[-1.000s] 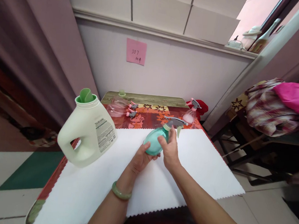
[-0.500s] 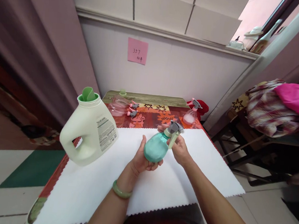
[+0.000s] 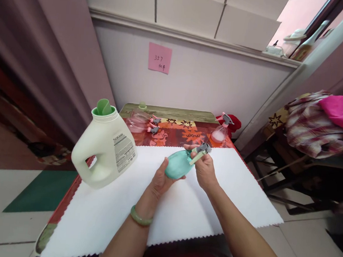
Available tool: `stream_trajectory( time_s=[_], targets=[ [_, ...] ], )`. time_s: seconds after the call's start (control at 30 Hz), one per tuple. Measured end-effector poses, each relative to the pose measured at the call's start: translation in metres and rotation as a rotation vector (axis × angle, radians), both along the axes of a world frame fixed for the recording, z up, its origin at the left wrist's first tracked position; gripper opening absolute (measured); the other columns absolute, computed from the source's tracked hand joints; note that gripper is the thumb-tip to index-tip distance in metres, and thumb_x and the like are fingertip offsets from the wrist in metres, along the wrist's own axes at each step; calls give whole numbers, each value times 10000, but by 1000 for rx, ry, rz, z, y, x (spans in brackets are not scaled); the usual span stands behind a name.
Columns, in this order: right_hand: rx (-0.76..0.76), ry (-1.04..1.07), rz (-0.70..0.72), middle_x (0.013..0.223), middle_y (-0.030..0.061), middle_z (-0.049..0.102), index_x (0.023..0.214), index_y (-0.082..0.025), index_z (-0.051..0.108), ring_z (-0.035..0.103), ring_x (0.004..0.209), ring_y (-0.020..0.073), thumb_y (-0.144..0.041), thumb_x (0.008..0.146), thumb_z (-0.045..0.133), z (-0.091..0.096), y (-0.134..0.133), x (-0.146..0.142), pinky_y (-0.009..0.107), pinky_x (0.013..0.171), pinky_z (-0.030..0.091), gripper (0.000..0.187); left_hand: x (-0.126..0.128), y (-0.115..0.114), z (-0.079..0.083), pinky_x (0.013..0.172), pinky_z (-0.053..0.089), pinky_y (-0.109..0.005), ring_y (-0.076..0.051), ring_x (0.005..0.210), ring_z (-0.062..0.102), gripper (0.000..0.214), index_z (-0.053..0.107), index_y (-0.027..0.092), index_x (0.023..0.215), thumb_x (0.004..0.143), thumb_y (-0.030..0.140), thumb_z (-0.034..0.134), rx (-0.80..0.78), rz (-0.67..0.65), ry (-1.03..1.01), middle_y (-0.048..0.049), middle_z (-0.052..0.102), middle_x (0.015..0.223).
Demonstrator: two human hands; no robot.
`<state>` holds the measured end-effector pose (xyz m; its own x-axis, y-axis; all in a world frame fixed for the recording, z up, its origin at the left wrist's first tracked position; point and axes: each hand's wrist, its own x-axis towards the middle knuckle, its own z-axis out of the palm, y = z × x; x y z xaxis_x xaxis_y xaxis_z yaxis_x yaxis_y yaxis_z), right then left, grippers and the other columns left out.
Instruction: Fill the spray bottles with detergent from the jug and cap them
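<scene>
A teal spray bottle (image 3: 178,166) with a grey and pale green trigger head is held tilted above the white mat, its head pointing to the upper right. My left hand (image 3: 161,179) cups the round body from the left and below, thumb along its side. At the neck, just under the trigger head, the fingers of my right hand (image 3: 206,169) are closed around the bottle. Part of those fingers is hidden behind the head. To the left stands a large pale green detergent jug (image 3: 100,146) with a green pour spout in its mouth.
The white mat (image 3: 115,219) with a scalloped edge covers the near table. Behind it lie clear pink spray bottles (image 3: 139,119) on their side. A pink spray bottle (image 3: 219,132) stands upright at the back right. Clothes (image 3: 310,124) are heaped beside the table on the right.
The teal spray bottle has turned so that it lies closer to level, its trigger head swung round and lower. Both hands remain on it.
</scene>
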<state>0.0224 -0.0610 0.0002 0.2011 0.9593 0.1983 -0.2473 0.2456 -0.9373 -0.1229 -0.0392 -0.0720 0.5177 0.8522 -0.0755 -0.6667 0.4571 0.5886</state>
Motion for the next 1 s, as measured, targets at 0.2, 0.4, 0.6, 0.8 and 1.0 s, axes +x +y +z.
stream_trajectory(
  time_s=[0.2, 0.4, 0.6, 0.8, 1.0],
  targets=[
    [-7, -78, 83, 894, 41, 776, 771, -252, 619, 710, 827, 246, -532, 758, 806, 11, -4, -7, 402, 775, 545, 337, -5, 2, -1, 346, 267, -207, -237, 577, 690, 796, 661, 94, 1167, 867, 806, 470, -24, -341, 27, -168, 720, 821],
    [-5, -125, -12, 816, 48, 766, 652, -253, 581, 728, 895, 275, -525, 783, 778, 16, 0, -8, 428, 845, 546, 360, -2, 0, 0, 402, 324, -232, -231, 590, 682, 747, 624, 146, 1288, 870, 759, 537, -5, -238, 49, -142, 729, 843],
    [-30, -127, -137, 905, 52, 776, 739, -245, 582, 706, 895, 249, -464, 790, 775, 17, 4, -19, 416, 877, 540, 297, 2, -4, 5, 453, 356, -257, -219, 619, 657, 726, 624, 160, 1298, 861, 739, 579, 37, -121, 48, -126, 728, 863],
    [-130, -312, -125, 1152, 53, 720, 1189, -244, 589, 676, 1016, 258, -406, 594, 921, -18, -11, -26, 384, 880, 541, 700, 3, -2, 8, 754, 567, -376, -280, 950, 717, 647, 670, 165, 1277, 901, 685, 583, -47, 73, 61, -135, 756, 1105],
    [-252, -284, -226, 1068, 31, 741, 1190, -274, 579, 687, 975, 269, -360, 482, 966, -41, -18, -18, 381, 840, 544, 812, 5, -3, 4, 934, 554, -460, -372, 1193, 655, 778, 666, 155, 1307, 865, 783, 541, 50, -36, 121, -186, 714, 1259]
  ],
)
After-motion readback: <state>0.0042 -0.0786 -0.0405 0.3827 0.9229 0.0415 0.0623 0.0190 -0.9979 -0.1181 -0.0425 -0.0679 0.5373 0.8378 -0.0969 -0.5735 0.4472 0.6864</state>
